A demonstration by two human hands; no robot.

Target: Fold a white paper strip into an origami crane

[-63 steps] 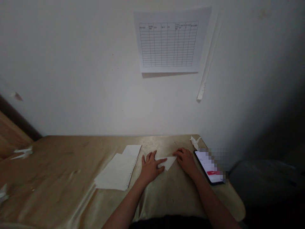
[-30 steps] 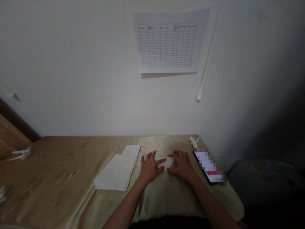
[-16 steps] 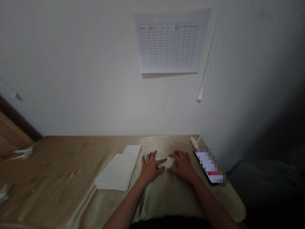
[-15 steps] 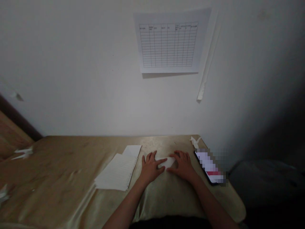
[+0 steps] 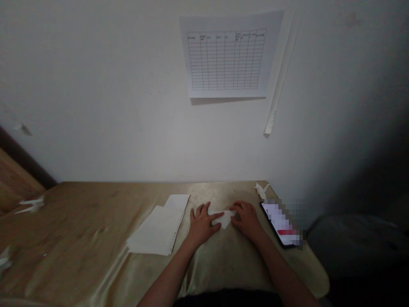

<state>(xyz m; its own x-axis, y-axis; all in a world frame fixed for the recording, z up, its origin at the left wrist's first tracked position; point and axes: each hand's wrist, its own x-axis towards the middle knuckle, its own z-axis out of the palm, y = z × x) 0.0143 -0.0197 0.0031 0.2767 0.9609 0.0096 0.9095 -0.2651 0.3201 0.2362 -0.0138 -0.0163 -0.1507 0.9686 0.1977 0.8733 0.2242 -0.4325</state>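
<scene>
A small folded piece of white paper lies on the cloth-covered table, with a point toward me. My left hand rests over its left side, fingers spread, the index finger stretched across the upper part and the thumb by the left edge. At the paper's right corner is my right hand, its fingers bent and the index fingertip touching the corner. A gap shows between that index finger and the thumb. The hands partly cover both ends of the paper.
Left of my hands lies a stack of lined paper sheets. A phone with a partly blurred screen lies on the right, below a folded paper figure. More folded paper sits far left. A printed table sheet hangs on the wall.
My right thumb and fingers have drawn to the right, uncovering more of the paper's lower point. My left hand has stayed in place.
</scene>
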